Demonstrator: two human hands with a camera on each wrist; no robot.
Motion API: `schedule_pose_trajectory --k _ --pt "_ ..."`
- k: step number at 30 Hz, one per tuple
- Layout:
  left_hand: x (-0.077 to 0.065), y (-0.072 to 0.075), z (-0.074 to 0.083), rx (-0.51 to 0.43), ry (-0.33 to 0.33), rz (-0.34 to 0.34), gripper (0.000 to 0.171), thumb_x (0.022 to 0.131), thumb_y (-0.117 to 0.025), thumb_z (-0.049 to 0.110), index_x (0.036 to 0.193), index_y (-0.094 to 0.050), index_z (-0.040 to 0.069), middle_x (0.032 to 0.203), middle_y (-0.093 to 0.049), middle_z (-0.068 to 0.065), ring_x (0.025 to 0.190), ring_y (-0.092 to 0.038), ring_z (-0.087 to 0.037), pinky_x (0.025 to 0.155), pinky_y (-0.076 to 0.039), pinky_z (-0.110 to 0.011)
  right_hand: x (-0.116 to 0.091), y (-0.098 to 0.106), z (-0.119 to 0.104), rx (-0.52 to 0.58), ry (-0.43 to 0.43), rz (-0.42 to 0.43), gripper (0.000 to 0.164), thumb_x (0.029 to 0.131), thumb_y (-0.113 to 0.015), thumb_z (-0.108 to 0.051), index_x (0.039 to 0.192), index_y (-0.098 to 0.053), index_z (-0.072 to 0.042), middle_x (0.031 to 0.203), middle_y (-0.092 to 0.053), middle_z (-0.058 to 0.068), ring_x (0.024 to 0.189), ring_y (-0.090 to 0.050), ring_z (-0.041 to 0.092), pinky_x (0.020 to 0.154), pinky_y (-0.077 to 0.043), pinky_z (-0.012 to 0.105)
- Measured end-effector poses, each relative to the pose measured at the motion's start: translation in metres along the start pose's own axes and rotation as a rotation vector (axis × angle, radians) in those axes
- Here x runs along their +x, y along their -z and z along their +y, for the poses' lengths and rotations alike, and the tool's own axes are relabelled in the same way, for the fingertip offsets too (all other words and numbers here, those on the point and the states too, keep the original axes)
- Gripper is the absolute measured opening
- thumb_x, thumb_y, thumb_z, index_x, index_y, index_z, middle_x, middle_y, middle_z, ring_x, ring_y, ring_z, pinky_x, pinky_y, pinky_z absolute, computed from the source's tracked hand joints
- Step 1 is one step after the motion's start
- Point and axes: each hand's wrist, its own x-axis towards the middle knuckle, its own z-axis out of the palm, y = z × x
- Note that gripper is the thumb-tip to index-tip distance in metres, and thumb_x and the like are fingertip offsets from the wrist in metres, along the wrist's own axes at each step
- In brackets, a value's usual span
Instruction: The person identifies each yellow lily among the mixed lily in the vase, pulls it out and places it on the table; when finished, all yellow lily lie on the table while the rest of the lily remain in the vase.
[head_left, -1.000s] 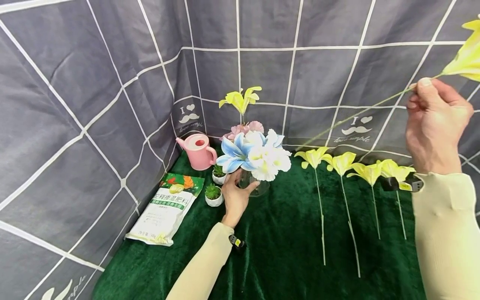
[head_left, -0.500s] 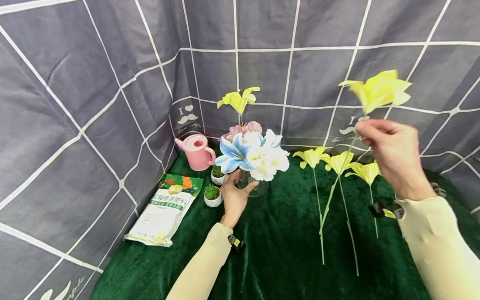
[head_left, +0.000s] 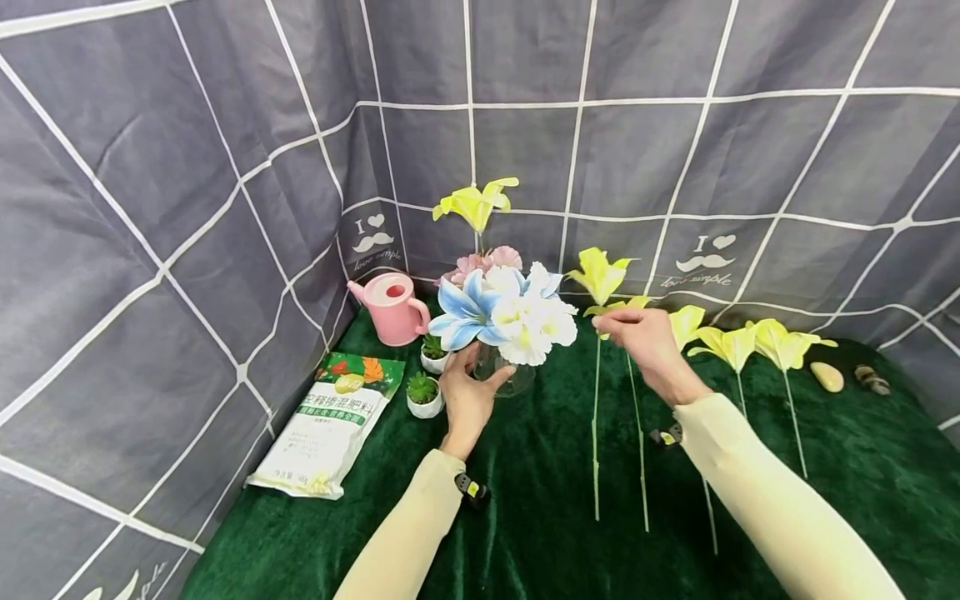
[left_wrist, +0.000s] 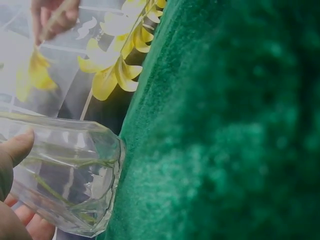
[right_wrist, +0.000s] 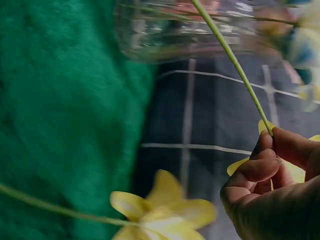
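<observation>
My left hand (head_left: 468, 400) grips a clear glass vase (left_wrist: 70, 175) from its left side, fingers and thumb around the wall. Blue lilies (head_left: 468, 308), white flowers (head_left: 536, 321), pink flowers (head_left: 487, 262) and one tall yellow lily (head_left: 474, 206) stand in the vase, their stems visible through the glass. To the right, my right hand (head_left: 645, 346) pinches the green stem (right_wrist: 232, 60) of another yellow lily (head_left: 600, 275) just below its bloom. This stem hangs almost straight down, apart from the vase.
Several yellow lilies (head_left: 723, 346) lie on the green velvet cloth (head_left: 540, 517) at right, with a pale stone (head_left: 827, 377) and a striped stone (head_left: 872, 379) beyond. At left are a pink watering can (head_left: 396, 312), two small potted succulents (head_left: 424, 396) and a fertilizer bag (head_left: 330, 429).
My right hand has carried the yellow lily leftward and down from the upper right, and its stem has swung from slanting to nearly vertical. My left hand keeps its hold on the vase.
</observation>
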Motion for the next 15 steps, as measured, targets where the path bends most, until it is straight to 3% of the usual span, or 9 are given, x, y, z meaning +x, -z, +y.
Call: schedule_pose_trajectory --k 5,10,15 --pt "0.000 0.001 0.000 0.001 -0.010 0.003 0.063 0.071 -0.092 0.033 0.126 -0.069 0.014 0.123 -0.069 -0.009 0.108 -0.067 -0.029 0.093 -0.056 -0.049 0.015 -0.023 0.027 -0.044 -0.060 -0.007 0.030 0.092 -0.072 -0.026 0.110 -0.077 -0.004 0.077 -0.067 -0.016 0.082 -0.064 0.015 0.076 -0.052 0.024" --pt "0.000 0.001 0.001 0.005 -0.011 -0.009 0.065 0.071 -0.092 0.035 0.127 -0.068 0.012 0.122 -0.069 -0.011 0.108 -0.066 -0.030 0.093 -0.056 -0.049 0.022 -0.036 0.047 -0.082 -0.131 -0.034 0.027 0.092 -0.068 -0.020 0.112 -0.076 -0.004 0.087 -0.072 -0.004 0.097 -0.063 0.033 0.082 -0.050 0.030" --pt "0.000 0.002 0.001 0.014 -0.004 -0.011 0.066 0.071 -0.091 0.035 0.128 -0.068 0.010 0.122 -0.068 -0.011 0.109 -0.066 -0.030 0.094 -0.056 -0.049 0.026 -0.049 0.057 -0.134 -0.176 -0.060 0.028 0.093 -0.067 -0.021 0.114 -0.076 -0.004 0.107 -0.072 0.011 0.095 -0.061 0.026 0.090 -0.051 0.037"
